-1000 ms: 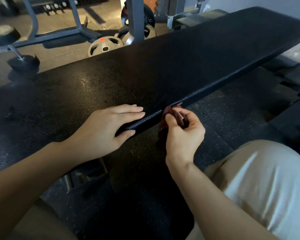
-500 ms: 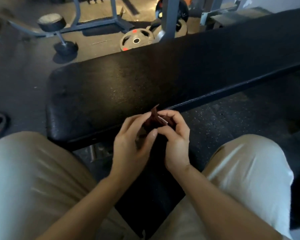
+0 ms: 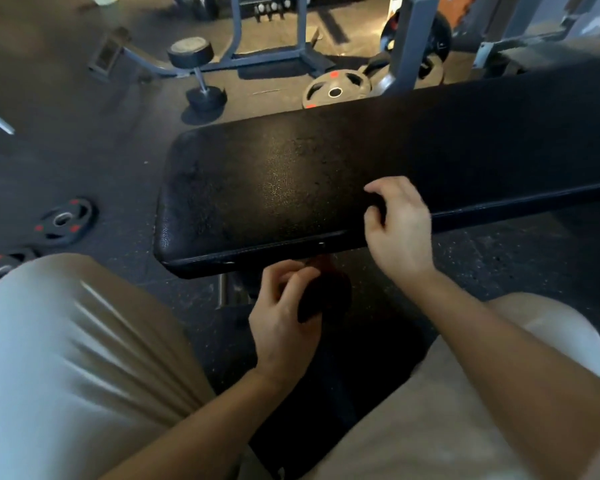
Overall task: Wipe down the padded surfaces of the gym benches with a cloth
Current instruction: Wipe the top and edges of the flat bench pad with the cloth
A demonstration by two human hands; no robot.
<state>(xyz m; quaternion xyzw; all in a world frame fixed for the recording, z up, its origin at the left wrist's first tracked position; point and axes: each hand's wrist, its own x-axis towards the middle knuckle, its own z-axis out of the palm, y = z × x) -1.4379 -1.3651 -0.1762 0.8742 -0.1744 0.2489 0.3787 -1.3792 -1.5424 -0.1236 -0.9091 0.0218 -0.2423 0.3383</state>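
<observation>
Left hand (image 3: 284, 317) is bunching the dark cloth (image 3: 321, 296) in curled fingers at centre frame, under the bench (image 3: 291, 188) edge; right hand (image 3: 397, 225) is resting loosely curled on the pad. No wiping is happening yet.

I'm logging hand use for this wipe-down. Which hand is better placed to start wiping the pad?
Probably the left hand: it grips the dark cloth just below the bench pad. The right hand rests on the pad's near edge, holding nothing.
</observation>
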